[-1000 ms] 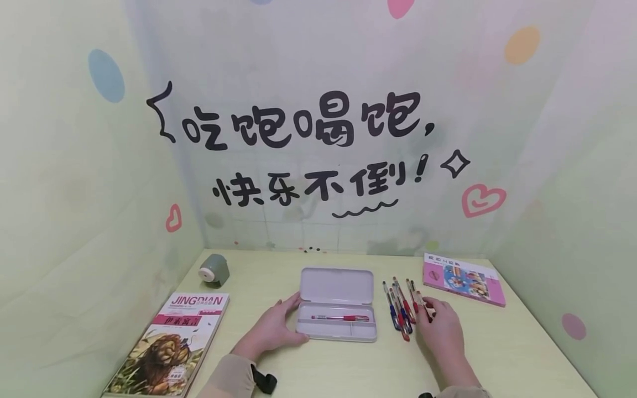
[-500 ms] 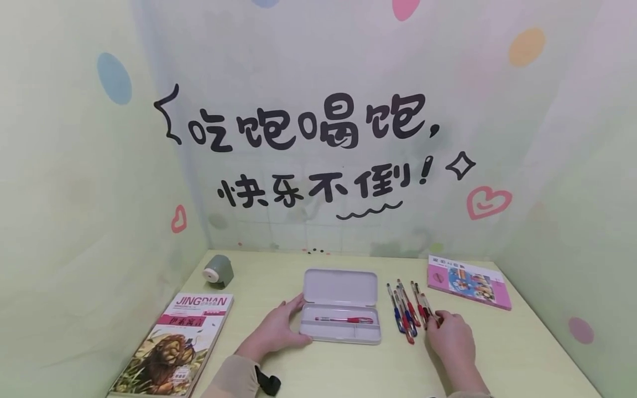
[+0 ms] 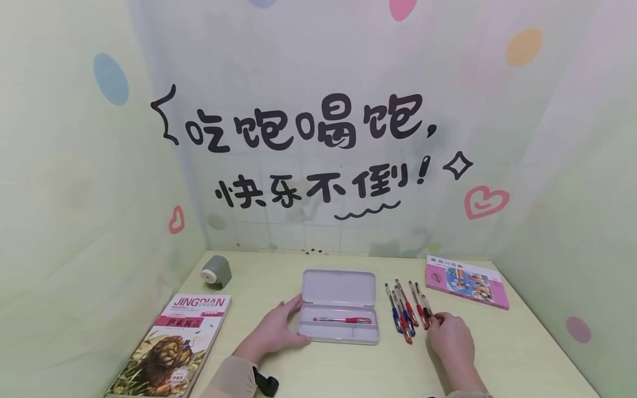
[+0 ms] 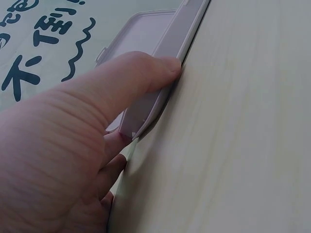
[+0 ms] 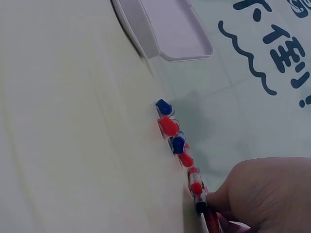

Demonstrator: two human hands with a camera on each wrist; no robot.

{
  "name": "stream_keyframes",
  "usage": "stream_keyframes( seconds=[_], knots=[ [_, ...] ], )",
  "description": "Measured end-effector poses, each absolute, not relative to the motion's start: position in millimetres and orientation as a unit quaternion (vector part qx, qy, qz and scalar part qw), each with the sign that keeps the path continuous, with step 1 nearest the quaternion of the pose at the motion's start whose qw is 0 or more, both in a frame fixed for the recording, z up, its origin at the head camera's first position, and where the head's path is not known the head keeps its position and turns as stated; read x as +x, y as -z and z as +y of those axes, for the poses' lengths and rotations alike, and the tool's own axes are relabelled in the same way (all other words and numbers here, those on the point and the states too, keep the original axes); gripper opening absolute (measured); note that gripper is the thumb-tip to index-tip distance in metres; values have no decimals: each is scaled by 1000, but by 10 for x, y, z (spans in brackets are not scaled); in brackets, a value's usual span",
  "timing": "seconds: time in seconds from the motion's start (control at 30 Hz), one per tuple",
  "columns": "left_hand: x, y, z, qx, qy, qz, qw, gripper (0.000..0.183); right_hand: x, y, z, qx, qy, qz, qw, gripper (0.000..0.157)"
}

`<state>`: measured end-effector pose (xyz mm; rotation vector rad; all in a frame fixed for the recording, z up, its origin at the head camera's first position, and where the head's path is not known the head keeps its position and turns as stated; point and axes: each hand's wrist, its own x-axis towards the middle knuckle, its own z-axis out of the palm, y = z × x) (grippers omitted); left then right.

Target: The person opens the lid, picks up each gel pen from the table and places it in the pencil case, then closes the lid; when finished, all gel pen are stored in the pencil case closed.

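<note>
Two hands are in contact with objects. The left hand (image 3: 277, 331) grips the left end of the pencil case (image 3: 325, 330), thumb against its front wall. The right hand (image 3: 452, 337) has bent fingers and appears to pinch the rightmost pen (image 3: 426, 313); the fingertips are partly hidden. This pen lies at the right edge of the loose pens (image 3: 396, 320), which rest on the table (image 3: 348, 376) to the right of the case.

Risk: the loose pens lie close together, so a sideways push on one can roll or drag its neighbours. A light or off-centre pinch can let the smooth barrel swivel. Excess thumb pressure can slide the case.

Container: the case stands with its lid (image 3: 339, 286) raised. The rear compartment holds one red pen (image 3: 358, 320), lying lengthwise. A short partition divides the front section; no contents show there.
</note>
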<state>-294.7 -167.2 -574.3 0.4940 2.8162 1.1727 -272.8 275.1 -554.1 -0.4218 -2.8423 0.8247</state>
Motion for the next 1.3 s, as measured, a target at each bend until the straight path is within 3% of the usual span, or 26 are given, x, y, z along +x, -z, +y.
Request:
stream_keyframes(
  seconds=[0.53,0.93,1.3],
  knots=[
    [-2956,5759,-1653,168,-379,909,25,125,-2734,5505,2684,-164,-284,-939,100,34],
    [-2964,5732,-1685,146,-374,915,32,124,-2774,5399,2280,-86,-286,-941,158,30],
    [-2943,5709,-1665,151,-379,912,33,124,-2800,5444,1947,-27,-298,-939,167,19]
  ],
)
